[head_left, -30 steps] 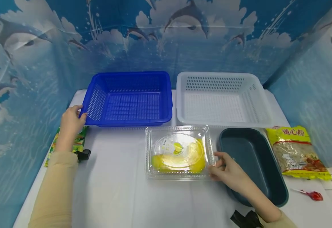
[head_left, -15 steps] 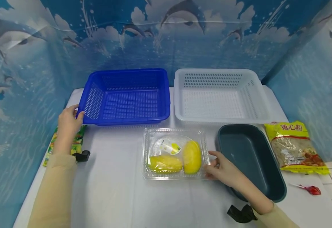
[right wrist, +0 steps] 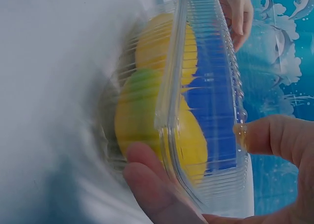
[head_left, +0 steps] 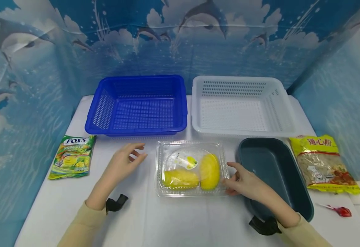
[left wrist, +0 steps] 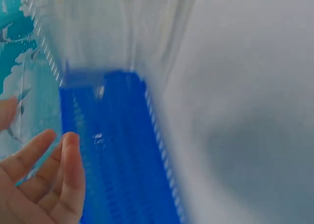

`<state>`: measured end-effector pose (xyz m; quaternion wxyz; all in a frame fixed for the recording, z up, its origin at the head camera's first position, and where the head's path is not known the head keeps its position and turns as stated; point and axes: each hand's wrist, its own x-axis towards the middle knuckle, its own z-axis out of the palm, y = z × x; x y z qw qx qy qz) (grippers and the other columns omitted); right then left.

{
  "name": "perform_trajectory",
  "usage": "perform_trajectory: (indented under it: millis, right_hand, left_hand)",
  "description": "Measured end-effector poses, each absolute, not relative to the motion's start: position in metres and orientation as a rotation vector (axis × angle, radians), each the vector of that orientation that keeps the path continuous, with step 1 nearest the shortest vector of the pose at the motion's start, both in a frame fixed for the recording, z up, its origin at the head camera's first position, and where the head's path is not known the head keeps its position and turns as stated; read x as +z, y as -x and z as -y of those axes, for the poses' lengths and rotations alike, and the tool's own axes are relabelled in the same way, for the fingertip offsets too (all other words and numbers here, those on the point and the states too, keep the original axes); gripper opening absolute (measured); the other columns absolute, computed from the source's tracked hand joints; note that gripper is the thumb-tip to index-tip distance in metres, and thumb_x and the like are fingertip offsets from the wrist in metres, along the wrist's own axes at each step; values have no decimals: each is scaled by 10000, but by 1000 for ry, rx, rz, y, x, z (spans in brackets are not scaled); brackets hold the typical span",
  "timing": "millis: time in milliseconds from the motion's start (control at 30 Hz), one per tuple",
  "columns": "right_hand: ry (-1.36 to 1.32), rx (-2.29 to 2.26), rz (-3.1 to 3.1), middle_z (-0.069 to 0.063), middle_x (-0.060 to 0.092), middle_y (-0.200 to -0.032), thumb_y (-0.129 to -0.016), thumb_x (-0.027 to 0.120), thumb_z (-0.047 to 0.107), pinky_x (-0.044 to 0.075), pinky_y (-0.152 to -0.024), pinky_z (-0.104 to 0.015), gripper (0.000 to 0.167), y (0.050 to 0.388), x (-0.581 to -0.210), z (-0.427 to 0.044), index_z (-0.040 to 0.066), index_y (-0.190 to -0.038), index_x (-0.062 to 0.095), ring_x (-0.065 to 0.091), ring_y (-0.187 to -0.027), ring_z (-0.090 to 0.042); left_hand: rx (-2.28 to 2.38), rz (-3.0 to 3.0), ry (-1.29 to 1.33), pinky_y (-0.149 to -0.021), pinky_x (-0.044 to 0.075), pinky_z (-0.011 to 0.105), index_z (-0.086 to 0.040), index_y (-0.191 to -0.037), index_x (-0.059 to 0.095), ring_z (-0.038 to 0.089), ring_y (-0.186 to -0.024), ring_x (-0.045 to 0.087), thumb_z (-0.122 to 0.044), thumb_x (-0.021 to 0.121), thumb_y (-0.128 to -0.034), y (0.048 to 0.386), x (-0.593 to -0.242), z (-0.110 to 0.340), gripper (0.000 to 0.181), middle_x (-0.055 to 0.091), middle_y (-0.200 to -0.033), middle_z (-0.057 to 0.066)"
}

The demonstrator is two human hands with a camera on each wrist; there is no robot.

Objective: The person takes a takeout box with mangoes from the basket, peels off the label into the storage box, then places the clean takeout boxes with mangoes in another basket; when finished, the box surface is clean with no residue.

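A clear plastic box (head_left: 180,156) with yellow mangoes (head_left: 210,171) inside sits mid-table. My right hand (head_left: 245,183) grips its right edge; in the right wrist view the thumb (right wrist: 267,136) and fingers (right wrist: 152,185) hold opposite faces of the box (right wrist: 171,87). My left hand (head_left: 122,164) is in the air left of the box, fingers relaxed and apart, holding nothing. In the left wrist view that hand (left wrist: 44,185) shows in front of the blue basket (left wrist: 117,145).
Behind the box stand a blue basket (head_left: 136,132) and a white basket (head_left: 242,132). A dark green tray (head_left: 268,171) lies to the right, beside a pasta bag (head_left: 325,164) and a red lollipop (head_left: 342,211). A green candy bag (head_left: 72,157) lies at the left.
My left hand has let go of the blue basket's left edge and moved right, toward the box, uncovering the candy bag. My right hand keeps its hold, and the box has shifted slightly.
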<state>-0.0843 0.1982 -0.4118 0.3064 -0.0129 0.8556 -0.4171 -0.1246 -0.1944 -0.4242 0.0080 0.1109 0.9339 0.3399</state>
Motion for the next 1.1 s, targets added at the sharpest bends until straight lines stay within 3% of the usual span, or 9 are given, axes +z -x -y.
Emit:
perform_trajectory:
  millis: [200, 367, 500, 733, 900, 1100]
  right_hand:
    - [17, -1066, -2265, -74, 651, -838, -928, 663, 326, 603, -685, -364, 836, 85, -410, -198, -99, -1493, 216, 680, -705, -177]
    - [1, -1068, -2256, -77, 660, -815, -926, 667, 328, 605, -677, -366, 847, 86, -410, -197, -97, -1495, 205, 693, -701, -206]
    - [18, -1044, -2259, -64, 667, -804, -922, 666, 340, 601, -676, -352, 843, 88, -409, -196, -96, -1490, 221, 692, -696, -195]
    - [113, -934, -2307, -16, 652, -809, -916, 655, 383, 505, -645, -300, 839, 93, -405, -198, -126, -1461, 271, 611, -699, -155]
    - [164, -849, -2338, -19, 647, -868, -893, 675, 409, 479, -646, -297, 846, 97, -400, -198, -137, -1435, 326, 572, -737, -142]
    - [224, -662, -2497, -179, 674, -1090, -886, 687, 450, 568, -711, -374, 819, 110, -384, -193, -106, -1417, 404, 633, -868, -238]
  left_hand:
    - [1237, -2592, -269, -852, 577, 370, -86, -1471, 422, 239, -1021, 659, -330, 680, -934, 114, -441, 167, 644, 552, -1371, 147]
    - [1268, -2526, -220, -832, 554, 353, -112, -1515, 352, 221, -1014, 615, -355, 718, -897, 113, -447, 155, 758, 518, -1398, 138]
    - [1289, -2517, -180, -773, 501, 313, -113, -1513, 358, 208, -980, 569, -347, 745, -868, 114, -450, 150, 788, 522, -1368, 134]
    - [1445, -2405, -101, -604, 577, 289, -65, -1516, 321, 225, -943, 509, -214, 755, -849, 117, -455, 146, 809, 476, -1320, 179]
    - [1481, -2387, -75, -569, 573, 287, -59, -1505, 340, 228, -937, 471, -186, 765, -835, 118, -456, 143, 803, 479, -1240, 167]
    - [1469, -2370, -47, -580, 581, 340, -71, -1496, 345, 211, -885, 421, -172, 767, -836, 119, -456, 142, 790, 463, -1142, 141]
